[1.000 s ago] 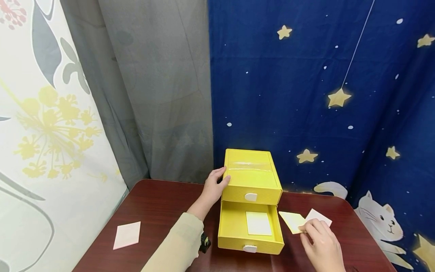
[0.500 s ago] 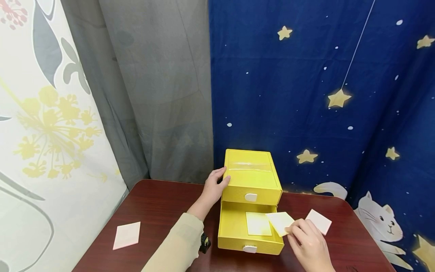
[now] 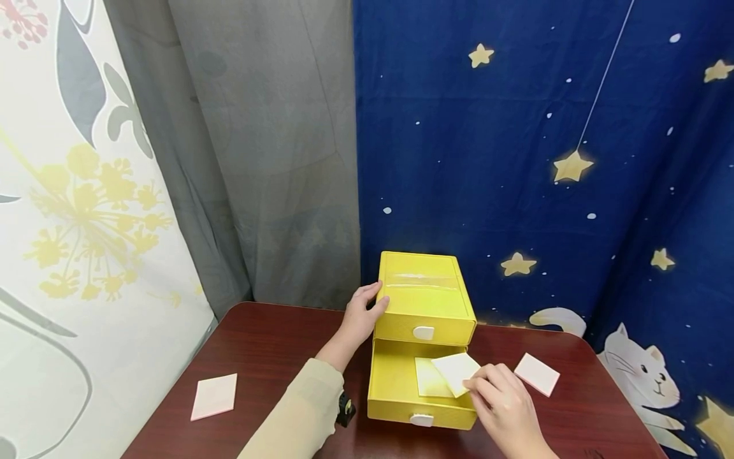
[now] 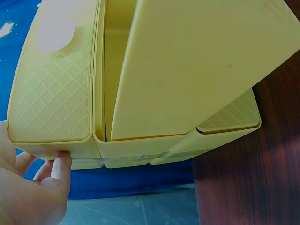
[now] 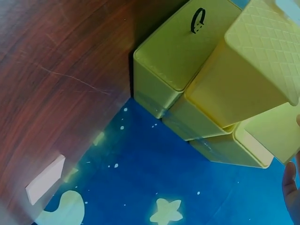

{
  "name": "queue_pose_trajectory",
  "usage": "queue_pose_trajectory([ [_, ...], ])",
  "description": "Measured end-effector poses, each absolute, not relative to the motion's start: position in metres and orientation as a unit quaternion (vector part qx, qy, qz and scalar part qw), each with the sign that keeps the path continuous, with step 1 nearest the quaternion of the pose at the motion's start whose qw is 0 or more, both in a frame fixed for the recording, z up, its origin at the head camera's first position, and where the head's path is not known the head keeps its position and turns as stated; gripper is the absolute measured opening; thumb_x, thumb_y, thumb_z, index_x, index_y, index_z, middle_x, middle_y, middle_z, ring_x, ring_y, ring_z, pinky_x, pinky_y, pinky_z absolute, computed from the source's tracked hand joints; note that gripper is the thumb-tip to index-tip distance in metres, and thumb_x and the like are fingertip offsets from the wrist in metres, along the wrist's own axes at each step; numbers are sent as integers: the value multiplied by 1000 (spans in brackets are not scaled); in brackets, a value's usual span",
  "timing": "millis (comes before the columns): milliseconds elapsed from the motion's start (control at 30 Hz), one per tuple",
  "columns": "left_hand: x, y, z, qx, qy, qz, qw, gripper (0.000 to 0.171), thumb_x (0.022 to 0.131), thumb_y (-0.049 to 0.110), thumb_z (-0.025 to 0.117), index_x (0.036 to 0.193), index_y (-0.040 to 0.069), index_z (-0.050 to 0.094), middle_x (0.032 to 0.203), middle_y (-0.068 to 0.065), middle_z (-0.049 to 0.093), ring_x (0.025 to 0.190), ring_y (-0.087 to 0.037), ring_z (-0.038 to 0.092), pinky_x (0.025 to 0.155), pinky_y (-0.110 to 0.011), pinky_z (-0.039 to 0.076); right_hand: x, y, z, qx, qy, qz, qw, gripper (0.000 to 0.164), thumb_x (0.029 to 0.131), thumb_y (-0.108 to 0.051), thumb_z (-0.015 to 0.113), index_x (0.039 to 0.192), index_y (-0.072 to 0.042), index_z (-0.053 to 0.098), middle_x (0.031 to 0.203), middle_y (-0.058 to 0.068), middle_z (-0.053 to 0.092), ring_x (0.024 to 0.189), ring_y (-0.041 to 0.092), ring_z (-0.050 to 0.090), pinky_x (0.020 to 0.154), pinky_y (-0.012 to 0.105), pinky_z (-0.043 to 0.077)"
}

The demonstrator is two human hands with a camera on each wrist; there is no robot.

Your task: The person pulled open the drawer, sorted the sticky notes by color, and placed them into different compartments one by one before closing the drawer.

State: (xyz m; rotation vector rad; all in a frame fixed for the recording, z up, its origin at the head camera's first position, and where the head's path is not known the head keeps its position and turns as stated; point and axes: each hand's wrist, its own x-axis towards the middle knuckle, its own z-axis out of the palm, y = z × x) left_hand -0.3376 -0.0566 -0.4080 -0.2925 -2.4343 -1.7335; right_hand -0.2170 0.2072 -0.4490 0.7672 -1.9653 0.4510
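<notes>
A yellow drawer box (image 3: 424, 287) stands on the table, its lower visible drawer (image 3: 390, 376) pulled out. My left hand (image 3: 360, 315) rests against the box's left side near the front corner; in the left wrist view its fingers (image 4: 61, 171) touch that side. In the drawer lies a pale yellow sticky note pad (image 3: 427, 379). Another pale yellow sticky note pad (image 3: 455, 370) is pinched by one corner in my right hand (image 3: 504, 405), tilted above the drawer and overlapping the first pad. The right wrist view shows this hand (image 5: 291, 187) only partly, at the edge.
On the dark red table (image 3: 287, 344), a pink sticky note pad (image 3: 215, 396) lies far left and another pink pad (image 3: 537, 374) lies right of the box. The top drawer with its white tab (image 3: 423, 333) is closed. Curtains (image 3: 275, 191) hang behind.
My right hand has carried the yellow sticky note pad leftward, from beside the box to over the open drawer. The left hand and the box have not moved.
</notes>
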Motion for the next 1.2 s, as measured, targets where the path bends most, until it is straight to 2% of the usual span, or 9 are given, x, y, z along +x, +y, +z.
queue_pose_trajectory([
  [700,-337,-58,-408,-108,-808,-574,75,53,95,31,57,143,12,44,145,-7,40,137,-28,34,110,-45,33,-232,175,-446,354,-790,182,466,41,99,-26,39,69,-19,66,75,-11,55,69,8,47,62,21,37],
  [767,-337,-58,-408,-109,-808,-573,76,53,95,31,57,142,12,44,145,-7,40,137,-29,34,110,-46,33,-233,172,-446,359,-789,187,461,33,95,-20,45,69,-18,66,75,-11,55,69,9,47,62,22,37],
  [867,-337,-58,-409,-104,-808,-574,75,53,95,31,58,142,13,44,145,-5,41,138,-28,34,111,-45,33,-234,168,-446,363,-792,194,451,18,80,-8,57,70,-18,67,75,-11,55,70,9,48,62,22,37],
  [967,-338,-57,-409,-103,-808,-575,76,53,95,30,58,142,13,44,145,-5,40,138,-27,33,111,-44,33,-235,164,-446,359,-798,193,443,17,67,-2,65,69,-18,66,74,-11,55,69,9,47,62,22,38],
  [1200,-338,-57,-409,-105,-808,-574,79,52,95,30,58,142,12,44,145,-7,41,137,-29,34,110,-45,34,-239,155,-448,349,-812,188,427,20,64,0,70,67,-19,66,73,-11,54,69,9,47,61,22,38],
])
